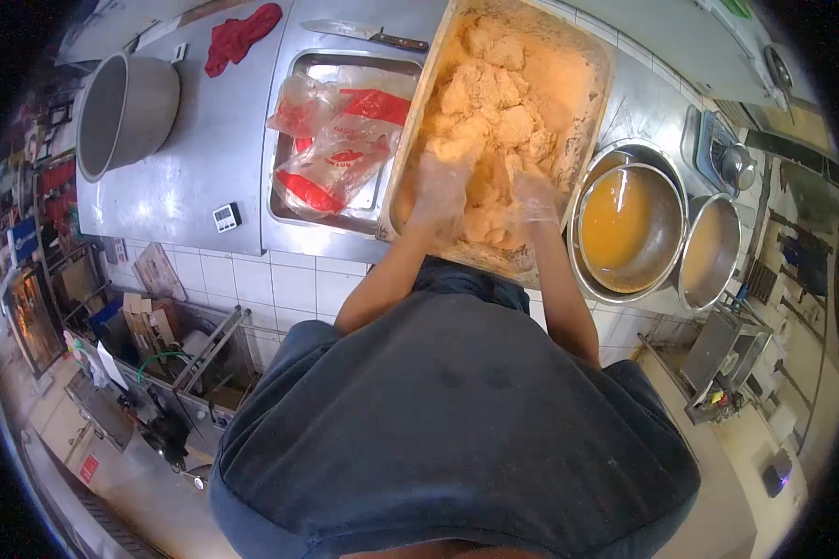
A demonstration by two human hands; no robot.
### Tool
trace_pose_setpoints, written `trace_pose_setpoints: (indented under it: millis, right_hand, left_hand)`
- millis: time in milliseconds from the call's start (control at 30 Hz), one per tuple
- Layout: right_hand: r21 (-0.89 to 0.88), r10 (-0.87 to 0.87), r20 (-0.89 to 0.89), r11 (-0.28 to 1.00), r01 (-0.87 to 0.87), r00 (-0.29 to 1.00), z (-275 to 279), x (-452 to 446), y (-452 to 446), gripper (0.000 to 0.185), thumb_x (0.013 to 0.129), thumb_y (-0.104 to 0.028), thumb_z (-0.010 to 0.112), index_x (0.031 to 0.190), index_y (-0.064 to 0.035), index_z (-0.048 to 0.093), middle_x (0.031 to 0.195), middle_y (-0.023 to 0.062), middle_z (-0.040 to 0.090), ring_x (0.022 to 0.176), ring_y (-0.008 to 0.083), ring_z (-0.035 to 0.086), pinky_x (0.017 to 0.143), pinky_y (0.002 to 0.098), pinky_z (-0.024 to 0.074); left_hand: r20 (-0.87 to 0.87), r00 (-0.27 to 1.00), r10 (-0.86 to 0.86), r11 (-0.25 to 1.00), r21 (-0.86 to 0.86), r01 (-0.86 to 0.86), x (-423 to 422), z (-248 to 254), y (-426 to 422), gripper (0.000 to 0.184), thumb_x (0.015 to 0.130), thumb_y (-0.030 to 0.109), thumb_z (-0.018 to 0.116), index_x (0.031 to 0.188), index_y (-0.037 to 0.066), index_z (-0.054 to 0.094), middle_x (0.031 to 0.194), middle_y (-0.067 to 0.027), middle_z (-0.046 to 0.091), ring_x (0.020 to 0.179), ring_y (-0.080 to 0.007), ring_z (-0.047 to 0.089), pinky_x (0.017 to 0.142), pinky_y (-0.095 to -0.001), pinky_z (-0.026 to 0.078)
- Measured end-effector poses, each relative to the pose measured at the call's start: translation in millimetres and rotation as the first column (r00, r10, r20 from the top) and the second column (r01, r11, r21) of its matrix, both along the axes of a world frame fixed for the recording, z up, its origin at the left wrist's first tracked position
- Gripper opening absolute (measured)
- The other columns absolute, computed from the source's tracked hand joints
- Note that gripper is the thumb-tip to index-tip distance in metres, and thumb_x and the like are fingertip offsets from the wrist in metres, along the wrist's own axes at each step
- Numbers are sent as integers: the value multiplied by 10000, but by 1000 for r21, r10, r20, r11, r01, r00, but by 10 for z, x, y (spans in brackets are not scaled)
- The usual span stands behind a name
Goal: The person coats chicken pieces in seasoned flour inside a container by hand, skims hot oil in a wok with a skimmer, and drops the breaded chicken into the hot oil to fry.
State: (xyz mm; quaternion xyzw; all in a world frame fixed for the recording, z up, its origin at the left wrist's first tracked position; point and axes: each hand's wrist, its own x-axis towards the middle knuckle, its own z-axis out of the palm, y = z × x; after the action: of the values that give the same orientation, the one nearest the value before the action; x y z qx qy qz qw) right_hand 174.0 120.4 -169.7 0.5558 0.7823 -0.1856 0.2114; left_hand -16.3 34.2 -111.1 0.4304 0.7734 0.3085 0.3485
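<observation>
A large rectangular tray (598, 112) holds orange-tinted breading flour (569, 79) and several coated pieces that look like chicken (480, 90). Both of my hands wear clear plastic gloves and reach into the near half of this tray. My left hand (444, 189) is down in the flour at the near left, against the coated pieces. At the near right, my right hand (534, 197) touches the flour and pieces beside it. Flour, glove and blur hide the fingers of both hands, so what they grip cannot be made out.
Left of the tray, a steel pan (272, 177) holds red-printed plastic bags (345, 154). A knife (368, 35), red cloth (242, 39), timer (226, 217) and big pot (129, 116) are on the counter. Bowls with orange liquid (615, 228) and cloudy liquid (704, 252) stand right.
</observation>
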Motion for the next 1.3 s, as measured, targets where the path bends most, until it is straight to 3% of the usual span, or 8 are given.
trace_pose_setpoints:
  millis: [200, 333, 533, 833, 900, 1033, 1233, 1300]
  right_hand:
    - [-174, -442, -760, 845, 506, 476, -519, -92, -304, 217, 883, -180, 603, 987, -17, 703, 922, 176, 717, 837, 319, 693, 745, 426, 547]
    - [-978, -745, -190, 84, 193, -639, 3, -390, -201, 283, 914, -183, 619, 1138, -13, 651, 1004, 103, 718, 859, 295, 681, 790, 383, 546]
    - [-999, -942, -18, 28, -23, -334, 150, -392, 141, 431, 952, -286, 618, 1303, -40, 574, 1254, 85, 620, 1082, 224, 616, 877, 362, 548]
    - [-980, -978, -199, 200, -12, -59, 700, -559, 64, 533, 965, -335, 599, 1379, -11, 510, 1351, 106, 571, 1156, 213, 588, 985, 339, 486]
    - [-795, -798, -585, 600, 95, 141, -202, -237, 18, 475, 968, -329, 581, 1349, -46, 549, 1305, 99, 610, 1151, 215, 595, 986, 339, 483]
    - [-950, -970, -184, 134, 281, -160, 554, -184, -50, 361, 955, -326, 566, 1222, -93, 634, 1161, 122, 691, 1038, 223, 657, 865, 365, 529]
    - [-200, -410, -514, 911, 359, 753, 1596, -451, 627, 376, 939, -399, 535, 1008, -56, 672, 893, 222, 682, 730, 318, 668, 633, 429, 508]
    - [75, -68, -679, 984, 162, 731, 665, -346, 1127, 422, 952, -430, 497, 923, -52, 684, 817, 224, 672, 726, 339, 659, 645, 439, 505]
  left_hand:
    - [81, 979, 185, 964, -211, -165, 32, 997, -138, 647, 959, 485, 478, 1358, -24, 472, 1174, -281, 618, 1079, -434, 592, 909, -470, 465]
    - [164, 938, 306, 889, -401, -220, 2, 498, -233, 721, 968, 559, 415, 1417, -6, 428, 1378, -287, 499, 1283, -438, 472, 1051, -485, 377]
    - [257, 684, 683, 646, -649, -401, 26, 880, 305, 732, 956, 540, 458, 1394, -46, 438, 1456, -253, 447, 1316, -340, 481, 1066, -430, 385]
    - [424, 772, 473, 785, -602, -150, -157, 938, 272, 597, 978, 448, 464, 1402, 30, 497, 1445, -190, 486, 1368, -363, 395, 1121, -490, 310]
    - [343, 849, 402, 820, -547, -167, -96, 766, 253, 602, 966, 441, 491, 1403, 27, 489, 1436, -189, 490, 1349, -354, 410, 1103, -479, 329]
    - [254, 904, 345, 869, -449, -205, -15, 739, 98, 619, 942, 426, 546, 1405, 21, 474, 1416, -187, 499, 1310, -337, 442, 1068, -457, 366]
    - [412, 680, 607, 790, -401, -463, 59, 368, -7, 660, 906, 404, 628, 1408, 13, 451, 1386, -184, 512, 1252, -310, 490, 1015, -424, 422]
    - [460, 594, 660, 751, -423, -506, 84, 151, 27, 678, 894, 396, 655, 1409, 10, 443, 1376, -183, 517, 1233, -301, 506, 997, -413, 440]
